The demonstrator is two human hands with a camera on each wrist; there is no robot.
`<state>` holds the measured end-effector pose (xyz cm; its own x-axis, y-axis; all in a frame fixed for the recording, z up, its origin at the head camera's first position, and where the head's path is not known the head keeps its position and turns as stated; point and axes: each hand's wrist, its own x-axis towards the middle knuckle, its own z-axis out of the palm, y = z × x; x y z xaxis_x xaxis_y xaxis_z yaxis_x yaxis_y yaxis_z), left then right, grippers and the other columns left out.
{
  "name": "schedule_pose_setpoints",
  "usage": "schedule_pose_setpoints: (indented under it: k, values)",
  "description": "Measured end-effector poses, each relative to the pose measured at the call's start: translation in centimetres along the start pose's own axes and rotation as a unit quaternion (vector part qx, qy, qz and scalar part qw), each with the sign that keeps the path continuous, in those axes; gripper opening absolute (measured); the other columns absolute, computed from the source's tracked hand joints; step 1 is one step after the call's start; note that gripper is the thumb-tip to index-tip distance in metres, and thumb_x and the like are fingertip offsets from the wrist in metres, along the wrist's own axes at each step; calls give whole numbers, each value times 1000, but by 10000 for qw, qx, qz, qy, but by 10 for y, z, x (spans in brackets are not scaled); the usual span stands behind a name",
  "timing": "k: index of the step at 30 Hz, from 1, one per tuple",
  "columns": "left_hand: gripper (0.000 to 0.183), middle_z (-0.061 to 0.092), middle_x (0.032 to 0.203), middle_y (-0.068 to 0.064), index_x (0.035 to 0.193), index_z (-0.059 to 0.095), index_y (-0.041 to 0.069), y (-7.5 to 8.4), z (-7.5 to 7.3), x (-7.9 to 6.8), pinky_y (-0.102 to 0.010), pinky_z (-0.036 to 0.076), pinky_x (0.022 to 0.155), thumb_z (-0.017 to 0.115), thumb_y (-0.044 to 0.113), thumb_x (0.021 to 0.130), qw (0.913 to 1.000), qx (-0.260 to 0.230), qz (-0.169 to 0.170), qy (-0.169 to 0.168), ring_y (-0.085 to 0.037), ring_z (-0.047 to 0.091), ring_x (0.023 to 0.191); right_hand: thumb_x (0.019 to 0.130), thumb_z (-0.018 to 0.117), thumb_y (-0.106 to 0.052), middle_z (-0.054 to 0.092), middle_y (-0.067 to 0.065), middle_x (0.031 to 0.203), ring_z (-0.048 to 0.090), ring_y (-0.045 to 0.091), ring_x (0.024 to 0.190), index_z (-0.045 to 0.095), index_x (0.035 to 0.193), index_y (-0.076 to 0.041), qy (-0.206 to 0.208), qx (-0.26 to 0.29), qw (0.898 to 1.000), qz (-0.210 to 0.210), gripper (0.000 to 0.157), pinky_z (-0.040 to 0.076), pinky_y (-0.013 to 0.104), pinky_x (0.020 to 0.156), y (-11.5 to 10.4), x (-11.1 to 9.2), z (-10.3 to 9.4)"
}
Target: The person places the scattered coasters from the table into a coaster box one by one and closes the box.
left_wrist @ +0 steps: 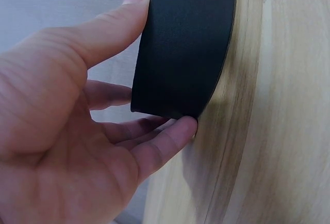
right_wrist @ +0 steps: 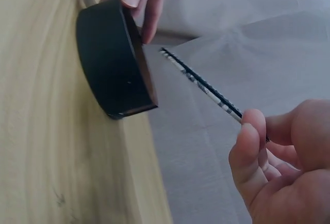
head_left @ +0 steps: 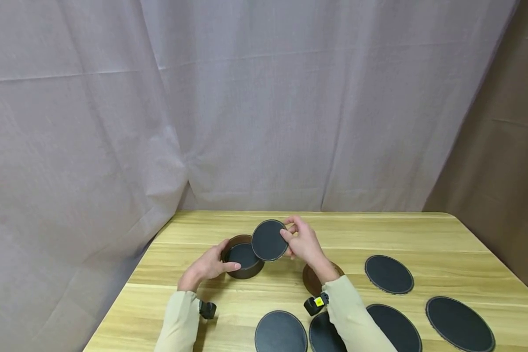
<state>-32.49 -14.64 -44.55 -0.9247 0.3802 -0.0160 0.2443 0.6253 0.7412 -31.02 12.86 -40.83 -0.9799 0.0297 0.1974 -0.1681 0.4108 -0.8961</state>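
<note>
My left hand [head_left: 208,265] grips the left side of a round coaster holder [head_left: 246,272], its thumb by the near rim. The holder is black outside and brown inside, and stands upright on the table. A dark round surface [head_left: 242,255] shows inside it; whether that is a coaster or the base I cannot tell. With thumb and fingers, my right hand [head_left: 305,243] pinches the right edge of a black round coaster [head_left: 269,240] with a stitched rim. This coaster is tilted above the holder's right side. From the right wrist, its edge [right_wrist: 203,85] looks thin and pale, apart from the holder.
A brown disc [head_left: 310,280] lies partly hidden beneath my right forearm. Several black round coasters, among them a near one [head_left: 280,333] and one at right [head_left: 389,274], lie flat on the wooden table [head_left: 422,234]. A grey curtain [head_left: 264,122] hangs behind.
</note>
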Motion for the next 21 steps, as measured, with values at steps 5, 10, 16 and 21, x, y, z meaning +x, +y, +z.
schedule_pose_setpoints:
  k: [5,10,16,21]
  values:
    - [89,43,149,-25,153,25,-4,-1,2,0,-53,34,115,76,27,87,10000,-38,22,23,-37,42,138,96,61,-9,64,13,86,60,16,42,55,126,-7,-46,477,9988,84,30,57,52,51,4,-2,9]
    - [89,44,148,-26,152,26,-5,1,1,0,-53,34,114,76,26,86,9999,-69,87,4,-38,44,137,95,60,-4,66,16,86,62,16,45,53,126,-4,46,711,9975,25,32,58,45,50,6,-1,18]
    - [89,41,150,-27,153,24,-5,0,1,-2,-53,34,114,76,26,87,10000,-75,6,-19,-39,41,139,95,59,-2,67,16,83,64,15,47,53,126,-2,-31,743,9972,-52,32,58,51,57,8,-3,27]
    - [91,38,151,-28,153,23,-5,0,0,-2,-54,33,115,76,28,87,9999,-117,-11,-46,-40,39,140,95,58,0,68,17,82,66,18,50,51,126,-1,-108,834,9964,-61,32,59,51,60,7,-5,32]
